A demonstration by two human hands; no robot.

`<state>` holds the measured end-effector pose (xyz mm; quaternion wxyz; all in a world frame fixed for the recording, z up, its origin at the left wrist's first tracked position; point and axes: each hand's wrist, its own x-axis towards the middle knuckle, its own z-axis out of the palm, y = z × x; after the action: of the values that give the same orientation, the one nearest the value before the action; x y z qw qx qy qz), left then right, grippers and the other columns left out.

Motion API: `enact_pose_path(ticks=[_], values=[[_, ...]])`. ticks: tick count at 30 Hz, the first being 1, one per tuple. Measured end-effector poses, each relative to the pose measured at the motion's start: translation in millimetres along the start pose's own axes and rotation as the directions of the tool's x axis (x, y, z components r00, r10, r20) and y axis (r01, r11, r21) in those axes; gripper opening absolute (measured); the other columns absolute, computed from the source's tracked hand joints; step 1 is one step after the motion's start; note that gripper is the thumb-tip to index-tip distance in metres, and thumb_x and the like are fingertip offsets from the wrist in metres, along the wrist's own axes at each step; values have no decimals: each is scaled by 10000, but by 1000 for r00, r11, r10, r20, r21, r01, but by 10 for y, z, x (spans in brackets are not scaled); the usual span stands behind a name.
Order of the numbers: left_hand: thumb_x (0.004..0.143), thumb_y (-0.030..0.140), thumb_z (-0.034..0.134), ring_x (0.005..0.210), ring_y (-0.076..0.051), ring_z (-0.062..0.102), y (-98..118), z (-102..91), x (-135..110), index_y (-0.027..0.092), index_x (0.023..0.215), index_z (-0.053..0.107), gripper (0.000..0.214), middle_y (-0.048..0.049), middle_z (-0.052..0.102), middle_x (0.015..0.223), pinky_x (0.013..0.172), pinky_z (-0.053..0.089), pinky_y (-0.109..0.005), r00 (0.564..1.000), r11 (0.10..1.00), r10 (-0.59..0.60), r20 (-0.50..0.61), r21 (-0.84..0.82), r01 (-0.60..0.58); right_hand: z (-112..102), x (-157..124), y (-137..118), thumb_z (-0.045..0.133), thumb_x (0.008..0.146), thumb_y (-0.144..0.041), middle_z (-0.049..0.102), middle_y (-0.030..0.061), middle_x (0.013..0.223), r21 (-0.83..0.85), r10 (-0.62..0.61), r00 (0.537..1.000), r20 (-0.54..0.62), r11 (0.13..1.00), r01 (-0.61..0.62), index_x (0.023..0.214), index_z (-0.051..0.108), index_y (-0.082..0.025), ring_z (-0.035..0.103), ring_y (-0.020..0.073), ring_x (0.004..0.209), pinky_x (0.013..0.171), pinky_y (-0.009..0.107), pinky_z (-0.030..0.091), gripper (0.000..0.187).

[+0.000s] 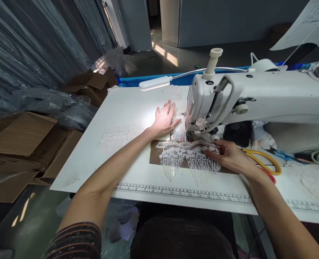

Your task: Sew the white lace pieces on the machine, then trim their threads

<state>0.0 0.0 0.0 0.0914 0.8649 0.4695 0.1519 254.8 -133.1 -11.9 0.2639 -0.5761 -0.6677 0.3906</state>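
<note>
White fringed lace trim (189, 154) with a scalloped top band lies over a brown sheet (154, 154) in front of the sewing machine (202, 102). My right hand (228, 156) pinches the lace's right end between thumb and fingers. Left of the needle area, my left hand (163, 120) rests flat with its fingers spread, beside and partly over more white lace (179, 124). The needle tip itself is hard to make out behind the presser foot (190, 136).
Yellow-handled scissors (267, 162) lie right of my right hand, near a dark flat object (237, 133). A printed ruler (175, 193) runs along the table's front edge. A lamp (155, 83) reaches over the table. Cardboard boxes (21, 144) stand at the left.
</note>
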Motion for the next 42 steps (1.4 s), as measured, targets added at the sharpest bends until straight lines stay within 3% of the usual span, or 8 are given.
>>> enact_pose_path(ticks=[4,11,16,21,24,30,37,42], values=[[972,327,439,1329,-300,451,68,-122,-338,187,1389,451,441,-161,437,1477,1073,364,-545,978,974,205,-40,-86,-207,-26,16,18,689,773,-530,392,-55,527,-91,25,998,-64,995,-30,676,534,-216,328,97,462,416,245,228,363],[889,328,604,1090,-247,643,256,-125,-910,233,1147,667,282,-87,670,1231,941,486,-466,811,792,579,86,-298,-533,-61,1,-86,705,755,-516,433,-50,513,-121,6,997,-83,993,-16,660,548,-213,359,92,444,395,239,243,355],[913,469,570,1035,-249,643,237,-155,-979,171,1119,663,374,-133,683,1159,886,508,-435,914,811,406,-16,-454,-369,109,-16,-320,698,775,-513,614,10,638,113,135,991,-21,985,-132,841,664,-190,555,155,543,440,267,415,332],[879,644,497,808,-189,657,195,-297,-1037,147,1357,448,692,-131,670,1052,614,518,-293,955,591,173,243,-801,96,449,69,-654,761,739,-496,713,95,978,484,108,993,44,868,-116,1097,659,-187,694,226,825,686,361,609,484],[799,592,655,773,-192,646,221,-320,-1074,160,1405,391,789,-100,668,979,601,488,-288,961,668,-35,275,-709,227,482,100,-683,666,844,-498,711,113,1057,523,46,996,74,849,-78,1187,622,-173,704,218,886,789,391,610,475],[839,458,641,487,-146,481,251,-341,-1091,140,1403,419,685,34,513,564,443,307,-255,937,816,-151,313,-496,298,304,-19,-439,508,952,-406,721,96,990,-91,-94,992,-82,992,87,1233,635,-189,690,258,917,851,429,557,377],[822,376,637,610,-172,596,292,-351,-1085,135,1408,402,676,-35,642,745,491,399,-254,913,786,-206,352,-497,369,492,-30,-316,465,956,-292,583,165,1079,-656,-456,887,73,648,387,1335,595,-216,566,315,991,850,512,510,408],[852,464,613,643,-191,610,345,-320,-1082,141,1442,353,721,-34,651,767,554,449,-287,917,801,-237,321,-470,371,422,104,-290,436,971,-287,554,149,1012,-637,-488,867,104,637,435,1284,627,-194,565,264,891,829,472,525,379]])
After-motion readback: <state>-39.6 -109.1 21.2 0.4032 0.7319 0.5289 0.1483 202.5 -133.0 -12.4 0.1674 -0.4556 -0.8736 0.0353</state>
